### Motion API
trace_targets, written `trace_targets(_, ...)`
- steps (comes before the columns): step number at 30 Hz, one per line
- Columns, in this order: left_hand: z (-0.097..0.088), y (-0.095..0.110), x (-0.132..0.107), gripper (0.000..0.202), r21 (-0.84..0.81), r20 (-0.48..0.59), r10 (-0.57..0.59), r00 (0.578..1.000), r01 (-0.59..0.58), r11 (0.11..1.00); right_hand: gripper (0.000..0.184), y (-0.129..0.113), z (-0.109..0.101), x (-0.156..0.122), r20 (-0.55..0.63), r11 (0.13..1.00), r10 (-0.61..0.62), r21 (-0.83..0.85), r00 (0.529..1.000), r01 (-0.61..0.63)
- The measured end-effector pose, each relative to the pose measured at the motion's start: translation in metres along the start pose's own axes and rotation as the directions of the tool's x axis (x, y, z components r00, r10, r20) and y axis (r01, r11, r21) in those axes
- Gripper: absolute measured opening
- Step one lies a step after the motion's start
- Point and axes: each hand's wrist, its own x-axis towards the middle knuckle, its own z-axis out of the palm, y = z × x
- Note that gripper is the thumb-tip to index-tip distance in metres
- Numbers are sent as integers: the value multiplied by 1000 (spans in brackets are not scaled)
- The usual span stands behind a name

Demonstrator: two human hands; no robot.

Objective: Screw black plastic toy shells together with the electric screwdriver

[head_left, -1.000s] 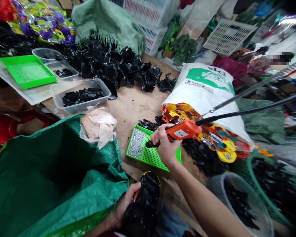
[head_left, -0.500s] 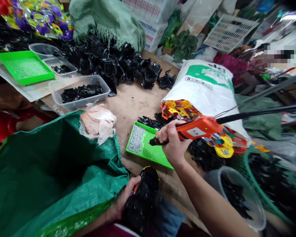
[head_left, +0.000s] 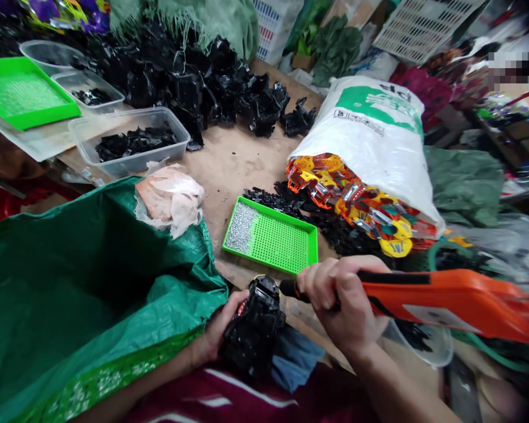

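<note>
My left hand (head_left: 220, 329) grips a black plastic moulded part (head_left: 252, 329) with a yellow-edged top, low in the view. My right hand (head_left: 339, 299) is wrapped around an orange electric screwdriver (head_left: 449, 305), whose black tip points left and ends close beside the top of the black part. A green perforated tray (head_left: 291, 241) with silver screws (head_left: 241, 227) heaped at one end lies beyond my hands. Part of the black piece is hidden by my left fingers.
A green woven sack (head_left: 92, 282) gapes open left of my hands. A white sack (head_left: 370, 129) spills colourful packets onto the wooden table (head_left: 229, 164). Black parts lie heaped at the back, with more in clear plastic tubs (head_left: 127, 150). A second green tray (head_left: 24, 88) sits back left.
My right hand has brought the screwdriver down and nearer, its tip now beside the black part. The view has tilted down, shifting the table upward. My left hand still holds the part.
</note>
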Motion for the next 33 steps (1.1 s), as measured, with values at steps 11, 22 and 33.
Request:
trace_targets(11, 13, 2, -11, 33, 49, -182, 130, 975, -123, 991, 13, 1, -5, -4, -68, 1000, 4, -14, 998, -5)
trace_targets(22, 22, 3, -20, 38, 75, -200, 163, 966, -151, 986, 16, 8, -31, 57, -206, 943, -141, -327, 968, 68)
trace_targets(33, 22, -3, -15, 52, 162, -173, 165, 971, -137, 977, 15, -4, -54, 85, -2, 849, -186, -504, 982, 160)
